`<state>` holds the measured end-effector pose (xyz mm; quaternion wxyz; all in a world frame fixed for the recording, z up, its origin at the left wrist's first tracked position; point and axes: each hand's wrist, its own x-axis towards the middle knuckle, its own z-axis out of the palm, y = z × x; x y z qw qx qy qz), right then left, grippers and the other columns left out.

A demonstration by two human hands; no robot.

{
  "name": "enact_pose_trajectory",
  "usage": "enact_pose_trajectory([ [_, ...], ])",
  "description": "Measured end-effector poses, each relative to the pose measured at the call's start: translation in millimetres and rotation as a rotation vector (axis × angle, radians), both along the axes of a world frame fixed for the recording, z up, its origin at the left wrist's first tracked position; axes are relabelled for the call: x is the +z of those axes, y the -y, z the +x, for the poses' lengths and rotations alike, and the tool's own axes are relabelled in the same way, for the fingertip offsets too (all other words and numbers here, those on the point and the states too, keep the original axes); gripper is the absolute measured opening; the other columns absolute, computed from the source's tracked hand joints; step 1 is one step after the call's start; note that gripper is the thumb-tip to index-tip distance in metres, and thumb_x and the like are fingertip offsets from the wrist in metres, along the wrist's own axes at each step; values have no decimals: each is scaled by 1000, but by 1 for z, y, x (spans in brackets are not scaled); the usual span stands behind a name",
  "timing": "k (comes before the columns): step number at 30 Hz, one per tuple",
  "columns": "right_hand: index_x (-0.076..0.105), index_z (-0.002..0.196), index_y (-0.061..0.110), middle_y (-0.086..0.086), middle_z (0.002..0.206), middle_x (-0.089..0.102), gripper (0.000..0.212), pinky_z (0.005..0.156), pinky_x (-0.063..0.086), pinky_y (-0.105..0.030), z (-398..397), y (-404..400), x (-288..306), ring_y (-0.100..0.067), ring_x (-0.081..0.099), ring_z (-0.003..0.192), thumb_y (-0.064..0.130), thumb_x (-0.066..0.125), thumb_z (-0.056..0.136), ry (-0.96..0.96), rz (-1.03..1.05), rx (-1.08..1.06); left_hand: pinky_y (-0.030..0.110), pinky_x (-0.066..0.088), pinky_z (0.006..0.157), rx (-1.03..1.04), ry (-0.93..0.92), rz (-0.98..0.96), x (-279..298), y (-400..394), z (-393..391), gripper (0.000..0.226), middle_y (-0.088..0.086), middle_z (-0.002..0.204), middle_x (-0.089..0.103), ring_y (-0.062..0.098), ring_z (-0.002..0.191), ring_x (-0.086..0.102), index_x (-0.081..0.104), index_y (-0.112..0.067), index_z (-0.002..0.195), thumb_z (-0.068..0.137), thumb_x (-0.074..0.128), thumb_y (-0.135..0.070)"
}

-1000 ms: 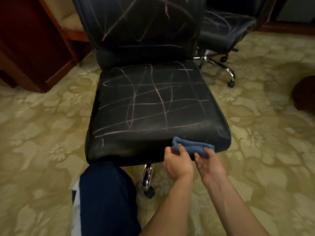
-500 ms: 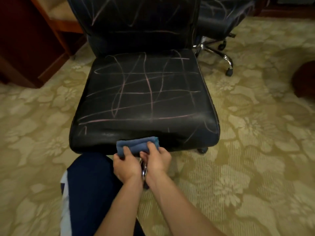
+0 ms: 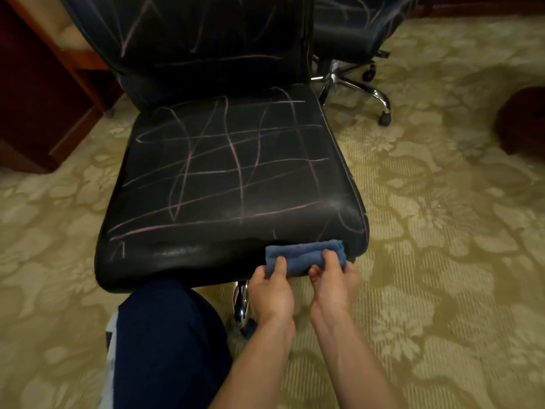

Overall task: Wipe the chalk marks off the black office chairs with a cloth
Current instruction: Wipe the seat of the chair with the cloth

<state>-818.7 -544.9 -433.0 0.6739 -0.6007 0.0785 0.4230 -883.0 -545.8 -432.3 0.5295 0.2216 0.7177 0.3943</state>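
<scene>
Your left hand (image 3: 272,290) and right hand (image 3: 334,280) both gripped the folded blue cloth (image 3: 305,256), thumbs on top and fingers curled beneath. You held the cloth against the front edge of the near chair's seat (image 3: 224,172), toward its right corner. Pink chalk marks (image 3: 236,160) crossed the seat top and the backrest (image 3: 206,36). The second chair (image 3: 354,28) behind appeared marked too, though dimly seen. Your knee (image 3: 165,343) sat just below the seat's front.
</scene>
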Motion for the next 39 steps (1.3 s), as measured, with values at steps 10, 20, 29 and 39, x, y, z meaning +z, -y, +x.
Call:
enact_pose_trajectory([
  [10,63,93,3,-7,72,69,5,52,53,-21,-63,-8,19,-13,65,58,8,63,94,-119,11,176,38,55,76,171,-167,125,24,-27,-58,17,3,79,68,19,74,64,65,-21,80,94,67,-31],
  [20,58,91,7,-9,73,60,6,42,50,-17,64,34,12,-14,59,56,11,60,95,-73,-159,-17,29,42,64,-551,-682,185,24,-2,32,30,-5,86,68,18,82,62,60,-26,80,88,61,-56],
  [29,56,96,3,-17,97,63,13,81,55,-49,75,5,-3,-34,64,90,16,55,92,655,-405,374,32,49,63,-449,-530,174,15,4,35,29,-6,78,65,15,78,62,60,-25,75,90,63,-49],
  [39,57,99,10,-6,95,64,7,77,52,-37,50,33,10,-21,63,89,12,50,99,540,-242,473,27,37,55,-373,-427,159,29,19,0,29,-5,70,62,11,70,57,58,-22,69,92,65,-39],
])
